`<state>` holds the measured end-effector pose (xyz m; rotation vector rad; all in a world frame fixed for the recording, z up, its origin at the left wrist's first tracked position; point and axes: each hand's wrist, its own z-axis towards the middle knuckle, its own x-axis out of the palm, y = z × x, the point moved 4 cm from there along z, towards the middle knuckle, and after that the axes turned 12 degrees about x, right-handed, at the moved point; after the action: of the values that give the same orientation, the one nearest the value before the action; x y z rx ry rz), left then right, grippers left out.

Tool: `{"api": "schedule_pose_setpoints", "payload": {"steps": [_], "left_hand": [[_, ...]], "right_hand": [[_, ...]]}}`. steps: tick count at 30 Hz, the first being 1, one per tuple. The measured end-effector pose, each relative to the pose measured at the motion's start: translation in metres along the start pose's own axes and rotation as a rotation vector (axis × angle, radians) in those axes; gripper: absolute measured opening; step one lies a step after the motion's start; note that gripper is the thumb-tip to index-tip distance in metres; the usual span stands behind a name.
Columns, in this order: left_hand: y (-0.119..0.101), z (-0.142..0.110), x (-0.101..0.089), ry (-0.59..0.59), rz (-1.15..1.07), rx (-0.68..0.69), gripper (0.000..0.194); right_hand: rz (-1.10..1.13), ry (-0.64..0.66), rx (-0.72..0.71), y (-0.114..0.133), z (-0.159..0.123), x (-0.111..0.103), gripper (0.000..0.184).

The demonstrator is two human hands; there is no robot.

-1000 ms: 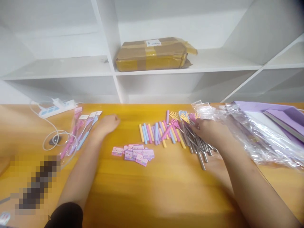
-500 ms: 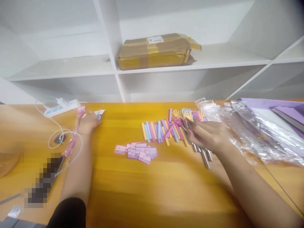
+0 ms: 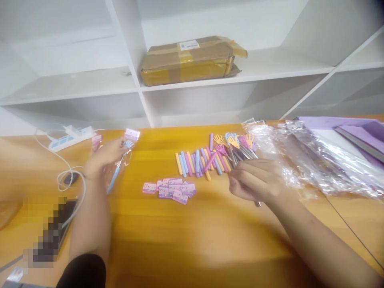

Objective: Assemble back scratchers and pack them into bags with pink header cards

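My left hand (image 3: 103,154), blurred, has its fingertips closed at the top of a blue back scratcher (image 3: 114,176) in a clear bag with a purple card (image 3: 132,135). Under and behind that hand shows part of a pink packaged item (image 3: 96,141). My right hand (image 3: 255,180) is over a heap of back scratchers (image 3: 234,141) with metal rods and yellow, blue and pink hand-shaped heads. Its thumb and fingers are pressed together, and what they grip is hidden. Coloured handle tubes (image 3: 192,163) lie left of the heap, with small printed cards (image 3: 172,189) nearer me.
Clear plastic bags (image 3: 300,160) and a purple box (image 3: 354,124) are at the right. On the left are a power strip (image 3: 72,138), a white cable (image 3: 67,172) and a pixelated dark device (image 3: 54,232). A taped carton (image 3: 192,60) sits on the white shelf.
My left hand has moved left and a little down, and the blue back scratcher now shows beside it. My right hand has shifted down over the rods. The view has turned slightly.
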<state>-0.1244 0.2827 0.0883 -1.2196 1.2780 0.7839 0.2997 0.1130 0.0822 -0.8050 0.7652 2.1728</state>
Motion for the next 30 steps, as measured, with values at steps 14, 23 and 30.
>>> {"api": "schedule_pose_setpoints", "payload": {"steps": [14, 23, 30], "left_hand": [[-0.199, -0.128, 0.177, 0.554, -0.951, 0.515, 0.030], [-0.199, -0.129, 0.212, 0.448, -1.348, 0.320, 0.026], [-0.198, -0.127, 0.206, 0.363, -1.317, 0.419, 0.022]], "right_hand": [[1.130, 0.435, 1.035, 0.051, -0.109, 0.099, 0.038], [0.713, 0.320, 0.669, 0.035, -0.100, 0.082, 0.019], [0.555, 0.219, 0.533, 0.036, -0.104, 0.077, 0.019]]}}
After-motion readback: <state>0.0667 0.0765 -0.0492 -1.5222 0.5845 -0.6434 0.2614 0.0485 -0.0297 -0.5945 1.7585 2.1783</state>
